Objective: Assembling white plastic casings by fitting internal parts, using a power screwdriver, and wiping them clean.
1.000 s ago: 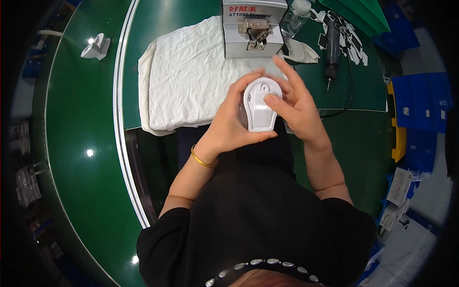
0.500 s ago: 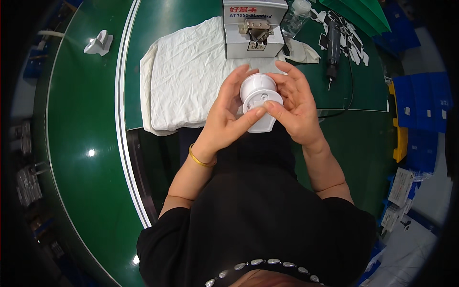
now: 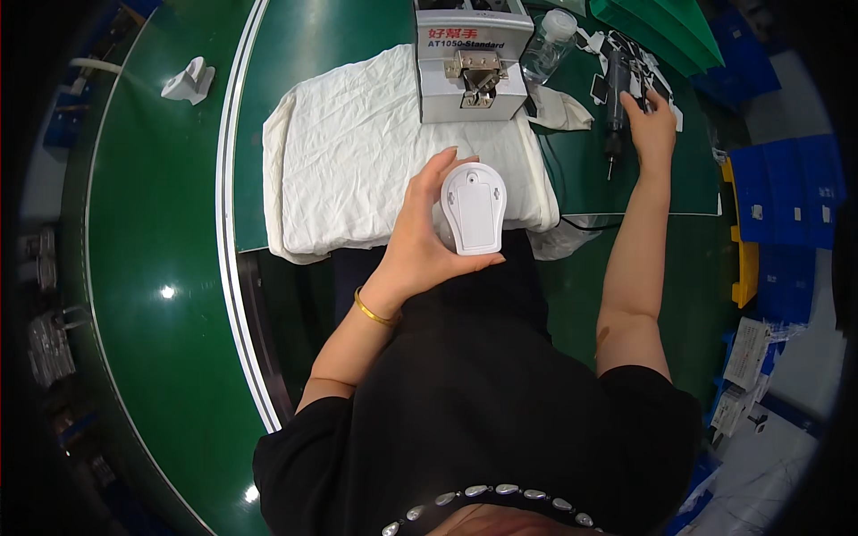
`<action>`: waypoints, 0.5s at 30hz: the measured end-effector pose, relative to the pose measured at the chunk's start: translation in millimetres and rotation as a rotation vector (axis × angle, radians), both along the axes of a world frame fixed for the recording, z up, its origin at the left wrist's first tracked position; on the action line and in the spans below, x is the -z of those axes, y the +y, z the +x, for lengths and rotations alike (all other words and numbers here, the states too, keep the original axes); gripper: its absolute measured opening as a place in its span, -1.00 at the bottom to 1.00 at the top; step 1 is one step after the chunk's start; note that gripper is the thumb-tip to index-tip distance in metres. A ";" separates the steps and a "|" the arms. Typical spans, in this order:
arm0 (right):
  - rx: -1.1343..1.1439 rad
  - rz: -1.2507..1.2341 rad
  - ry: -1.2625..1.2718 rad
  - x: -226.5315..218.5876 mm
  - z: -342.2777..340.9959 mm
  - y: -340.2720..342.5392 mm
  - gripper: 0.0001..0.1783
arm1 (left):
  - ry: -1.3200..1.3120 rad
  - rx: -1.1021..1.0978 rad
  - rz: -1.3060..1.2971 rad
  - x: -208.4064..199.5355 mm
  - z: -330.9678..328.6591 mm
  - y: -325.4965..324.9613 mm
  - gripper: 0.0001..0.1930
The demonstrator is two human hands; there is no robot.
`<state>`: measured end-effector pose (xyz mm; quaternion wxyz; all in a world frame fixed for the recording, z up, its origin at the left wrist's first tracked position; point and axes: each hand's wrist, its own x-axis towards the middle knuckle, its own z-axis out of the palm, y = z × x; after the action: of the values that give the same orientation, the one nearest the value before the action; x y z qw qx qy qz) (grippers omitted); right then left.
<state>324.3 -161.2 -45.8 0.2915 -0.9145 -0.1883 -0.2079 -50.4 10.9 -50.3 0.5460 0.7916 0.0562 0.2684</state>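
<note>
My left hand [image 3: 420, 228] holds a white plastic housing [image 3: 475, 214] over the front edge of the cloth. Its flat, rounded back, tapering toward me, faces up with a panel outline and small screw holes. The thumb lies along the near edge and the fingers go round the left side; what is underneath is hidden. My right hand [image 3: 652, 134] is stretched out to the far right, thumb and fingers apart, beside the dark electric screwdriver [image 3: 617, 103]. The thumb is close to the tool's body; whether they touch I cannot tell. The screwdriver lies with its bit toward me.
A folded white cloth [image 3: 349, 161] covers part of the green bench, with a grey tabletop machine [image 3: 472, 80] at its far edge. Nearby are a clear jar [image 3: 547, 49], scattered small black and white pieces [image 3: 657, 76] and a green bin [image 3: 666, 31]. Another white part [image 3: 188, 82] lies far left.
My right hand has let go of the white housing and moved far right to the screwdriver. The housing, now in my left hand alone, has turned so its flat back faces up.
</note>
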 end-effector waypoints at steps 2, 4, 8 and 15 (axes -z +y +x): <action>-0.002 0.010 0.294 20.8 22.2 4.7 -0.18 | 0.001 -0.001 -0.021 6.2 0.2 -1.0 0.27; -0.034 -0.004 0.472 15.2 25.2 9.8 -0.25 | -0.013 -0.033 -0.087 8.6 0.3 -4.2 0.19; -0.205 0.400 0.891 14.4 20.5 8.5 -0.43 | 0.017 -0.052 -0.029 20.6 -3.1 0.5 0.14; -0.996 1.334 0.974 -45.7 -47.5 24.7 -0.51 | 0.013 -0.069 0.228 36.4 -6.8 2.2 -0.14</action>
<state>276.7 -136.5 -0.1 0.8523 -0.3619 -0.2561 0.2777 -57.2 13.1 -86.7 0.4427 0.8478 0.0560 0.2865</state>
